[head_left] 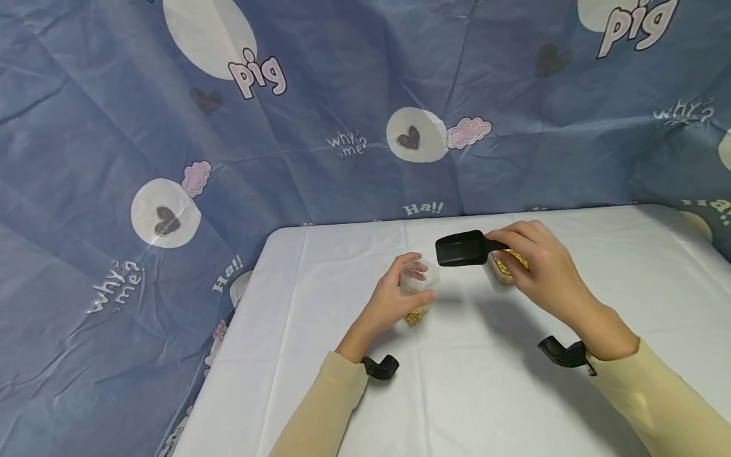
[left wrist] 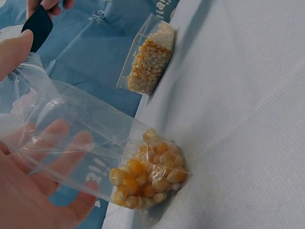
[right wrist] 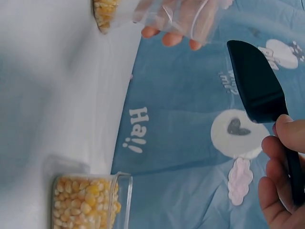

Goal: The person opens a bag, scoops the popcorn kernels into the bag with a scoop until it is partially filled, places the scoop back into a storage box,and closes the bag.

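My left hand point(head_left: 391, 298) holds a clear plastic bag point(left wrist: 90, 109) by its upper part, thumb and fingers around the opening. Yellow corn kernels point(left wrist: 150, 174) fill the bag's bottom, which is low at the white table. My right hand point(head_left: 539, 266) grips the handle of a black scoop point(head_left: 461, 248), raised to the right of the bag's mouth. In the head view the scoop's bowl looks empty. Behind and below the right hand stands a clear container point(right wrist: 88, 202) of corn kernels, partly covered by that hand in the head view.
A white cloth covers the table point(head_left: 485, 393). Beyond its far edge hangs a blue printed curtain point(head_left: 320, 114), which also falls along the left side. Each wrist wears a black camera band, such as the right band point(head_left: 564, 352).
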Demonstrator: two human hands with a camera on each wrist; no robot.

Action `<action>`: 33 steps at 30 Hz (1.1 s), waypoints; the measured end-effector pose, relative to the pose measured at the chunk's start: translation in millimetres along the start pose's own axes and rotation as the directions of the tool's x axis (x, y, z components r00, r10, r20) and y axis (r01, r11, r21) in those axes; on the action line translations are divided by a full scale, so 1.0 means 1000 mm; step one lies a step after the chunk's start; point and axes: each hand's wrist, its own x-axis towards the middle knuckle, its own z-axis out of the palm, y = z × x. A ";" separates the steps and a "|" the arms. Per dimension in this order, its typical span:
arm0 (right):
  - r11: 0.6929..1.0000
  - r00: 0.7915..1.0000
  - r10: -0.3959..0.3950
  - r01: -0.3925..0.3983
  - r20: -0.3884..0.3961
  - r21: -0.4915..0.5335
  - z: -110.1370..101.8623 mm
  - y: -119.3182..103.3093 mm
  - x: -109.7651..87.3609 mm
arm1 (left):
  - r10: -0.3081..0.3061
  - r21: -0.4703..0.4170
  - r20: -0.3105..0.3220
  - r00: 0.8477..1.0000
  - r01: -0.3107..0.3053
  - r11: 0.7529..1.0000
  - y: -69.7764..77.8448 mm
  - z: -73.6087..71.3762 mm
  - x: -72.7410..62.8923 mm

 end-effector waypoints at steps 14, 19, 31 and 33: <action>0.991 0.992 0.117 -0.119 -0.037 -0.054 -0.012 0.022 -0.013 | -0.010 -0.008 -0.001 1.000 0.010 1.000 -0.001 0.000 0.000; 0.983 0.987 0.161 -0.162 -0.018 -0.085 -0.015 0.030 -0.016 | -0.016 0.001 -0.006 1.000 0.016 1.000 0.001 0.000 0.000; 0.960 0.970 0.243 -0.238 0.015 -0.149 -0.022 0.046 -0.022 | 0.001 0.003 0.009 1.000 -0.001 1.000 0.000 -0.002 -0.001; 0.959 0.971 0.239 -0.232 0.023 -0.160 -0.023 0.050 -0.024 | 0.000 0.001 0.009 1.000 0.000 1.000 0.000 -0.002 0.000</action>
